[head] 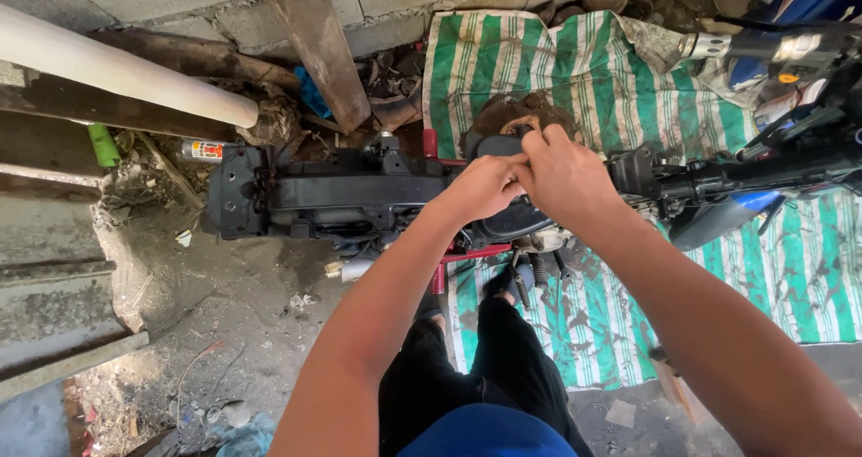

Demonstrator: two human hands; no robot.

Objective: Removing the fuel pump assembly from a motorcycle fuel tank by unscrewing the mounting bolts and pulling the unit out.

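A stripped black motorcycle frame lies across the view, its handlebar end at the right. Both hands meet over the black fuel tank area in the middle of the frame. My left hand is curled, its fingers pinched on something small that I cannot make out. My right hand presses against it from the right, fingers bent over the same spot. What the fingers grip is hidden by the hands themselves.
A green and white striped tarp lies under the bike. A white pipe and wooden planks lean at the upper left by a block wall. A spray can lies in the dirt. My dark-trousered legs stand below.
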